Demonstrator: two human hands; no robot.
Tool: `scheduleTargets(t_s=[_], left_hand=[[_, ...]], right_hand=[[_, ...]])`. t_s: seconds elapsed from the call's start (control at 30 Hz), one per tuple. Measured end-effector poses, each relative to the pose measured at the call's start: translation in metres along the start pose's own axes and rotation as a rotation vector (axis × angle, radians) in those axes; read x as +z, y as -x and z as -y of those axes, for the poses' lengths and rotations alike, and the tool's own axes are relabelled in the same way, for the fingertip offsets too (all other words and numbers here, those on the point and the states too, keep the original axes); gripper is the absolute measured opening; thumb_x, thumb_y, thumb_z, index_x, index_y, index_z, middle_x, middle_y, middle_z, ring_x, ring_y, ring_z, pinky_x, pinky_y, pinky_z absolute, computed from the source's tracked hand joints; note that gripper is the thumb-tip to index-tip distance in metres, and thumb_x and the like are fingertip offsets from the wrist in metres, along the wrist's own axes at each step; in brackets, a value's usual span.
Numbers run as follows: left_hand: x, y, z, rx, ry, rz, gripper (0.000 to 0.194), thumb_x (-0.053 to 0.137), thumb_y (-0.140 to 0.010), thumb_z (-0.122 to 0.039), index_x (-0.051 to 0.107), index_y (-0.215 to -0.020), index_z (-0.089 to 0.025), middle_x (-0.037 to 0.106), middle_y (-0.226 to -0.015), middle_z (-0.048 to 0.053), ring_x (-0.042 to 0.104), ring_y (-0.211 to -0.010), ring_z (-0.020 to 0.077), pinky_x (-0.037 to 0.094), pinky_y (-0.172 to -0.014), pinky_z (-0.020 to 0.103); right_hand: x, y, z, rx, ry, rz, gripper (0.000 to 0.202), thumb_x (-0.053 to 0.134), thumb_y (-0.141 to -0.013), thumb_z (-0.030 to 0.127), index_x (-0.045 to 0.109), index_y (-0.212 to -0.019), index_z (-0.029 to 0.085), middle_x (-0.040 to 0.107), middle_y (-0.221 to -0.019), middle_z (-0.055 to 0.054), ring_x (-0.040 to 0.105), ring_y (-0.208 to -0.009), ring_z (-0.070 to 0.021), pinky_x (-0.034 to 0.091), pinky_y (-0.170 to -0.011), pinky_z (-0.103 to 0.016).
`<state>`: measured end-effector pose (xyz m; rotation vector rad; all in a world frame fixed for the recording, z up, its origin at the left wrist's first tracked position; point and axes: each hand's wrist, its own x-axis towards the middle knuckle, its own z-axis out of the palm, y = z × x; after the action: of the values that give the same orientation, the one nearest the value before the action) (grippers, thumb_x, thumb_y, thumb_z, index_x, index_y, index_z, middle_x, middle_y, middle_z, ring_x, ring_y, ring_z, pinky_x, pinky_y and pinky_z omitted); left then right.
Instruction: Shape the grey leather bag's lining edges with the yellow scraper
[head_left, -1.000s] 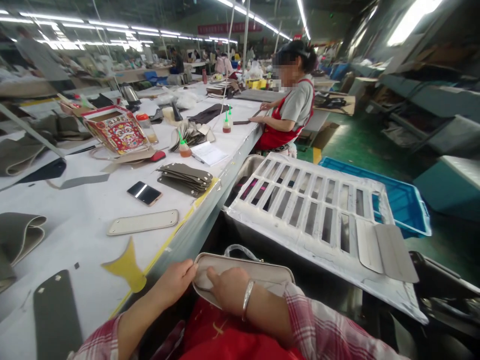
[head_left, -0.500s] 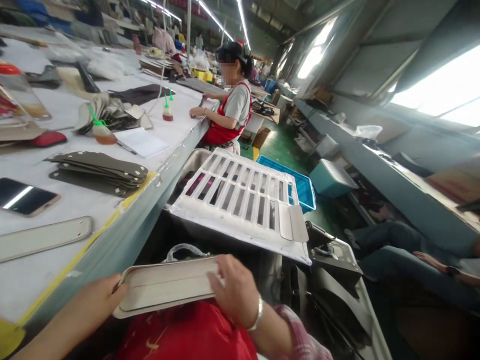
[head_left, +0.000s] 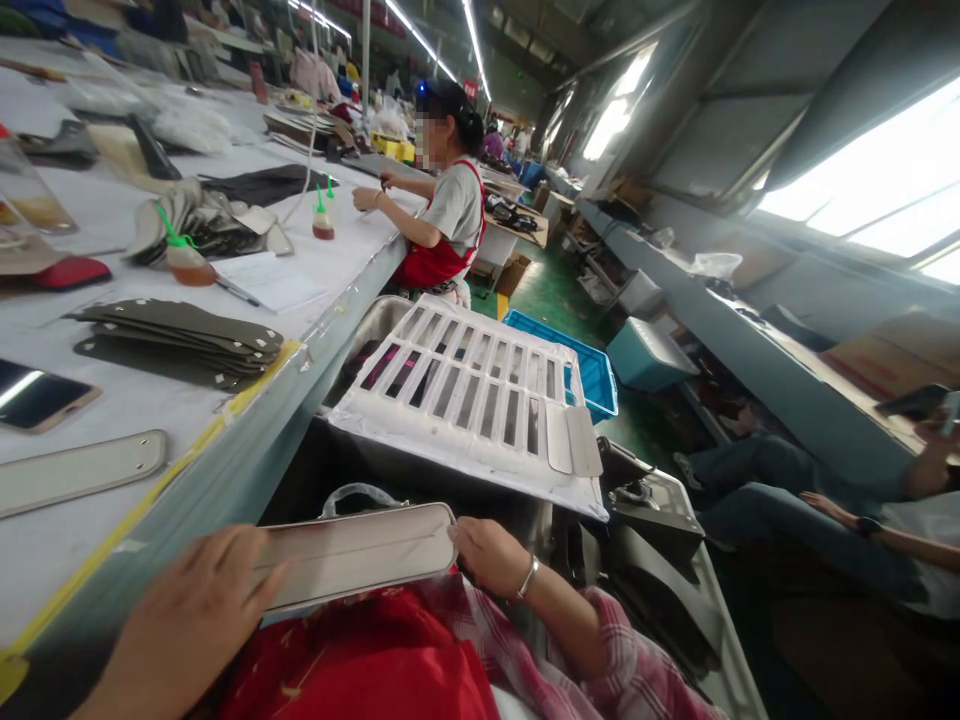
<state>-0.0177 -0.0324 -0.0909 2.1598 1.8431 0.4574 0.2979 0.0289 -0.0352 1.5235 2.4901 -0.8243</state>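
Observation:
A long pale leather panel with rounded corners and a thin dark edge lies across my red apron. My left hand covers its left end, fingers over the top and thumb against the face. At the other end, my right hand pinches the rounded tip between thumb and fingers. A similar pale panel with small holes at one end lies on the table to my left.
Left on the white table are a phone, stacked dark leather pieces and a glue bottle. Ahead stands a slotted white board bearing two small panels. A co-worker works beyond; another person sits right.
My right hand has moved from the panel's face to its right tip. My left hand has shifted from gripping the left end to lying over it. The view has turned slightly.

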Motion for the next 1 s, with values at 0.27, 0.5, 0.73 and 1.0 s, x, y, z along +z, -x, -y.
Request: scheduleTargets(t_s=[0.27, 0.5, 0.73, 1.0], left_hand=[[0.031, -0.055, -0.112, 0.502, -0.008, 0.469, 0.059, 0.054, -0.079, -0.034, 0.037, -0.134, -0.024, 0.042, -0.137, 0.005, 0.048, -0.103, 0.0277, 0.044, -0.083, 0.036], [0.03, -0.064, -0.101, 0.501, 0.11, 0.462, 0.035, 0.047, -0.081, -0.021, 0.055, -0.116, -0.024, 0.05, -0.129, 0.003, 0.051, -0.096, 0.0239, 0.043, -0.082, 0.035], [0.025, -0.061, -0.104, 0.596, 0.065, 0.39, 0.026, 0.041, -0.086, -0.025, 0.055, -0.108, -0.02, 0.054, -0.122, 0.007, 0.056, -0.087, 0.0188, 0.044, -0.078, 0.031], [-0.031, -0.005, -0.007, -0.359, 0.03, -0.124, 0.044, 0.044, -0.08, -0.056, 0.047, -0.094, -0.014, 0.056, -0.093, 0.012, 0.054, -0.087, 0.0236, 0.042, -0.076, 0.034]], right_hand=[[0.019, 0.001, -0.013, 0.012, -0.054, -0.103, 0.032, 0.03, -0.094, 0.022, 0.049, -0.069, 0.015, 0.049, -0.061, 0.001, 0.042, -0.055, -0.0091, 0.031, -0.054, -0.022], [0.007, -0.006, -0.007, 0.146, -0.156, -0.047, 0.038, 0.032, -0.092, 0.026, 0.049, -0.06, 0.015, 0.048, -0.055, 0.002, 0.04, -0.05, -0.0078, 0.028, -0.05, -0.021], [0.01, -0.018, -0.005, 0.108, 0.075, -0.035, 0.039, 0.03, -0.093, 0.032, 0.055, -0.069, 0.016, 0.059, -0.063, -0.005, 0.055, -0.057, -0.0151, 0.032, -0.052, -0.026], [0.013, -0.018, -0.007, 0.009, 0.108, -0.003, 0.038, 0.023, -0.093, 0.022, 0.054, -0.072, 0.017, 0.06, -0.069, -0.007, 0.06, -0.062, -0.0178, 0.041, -0.054, -0.027]])
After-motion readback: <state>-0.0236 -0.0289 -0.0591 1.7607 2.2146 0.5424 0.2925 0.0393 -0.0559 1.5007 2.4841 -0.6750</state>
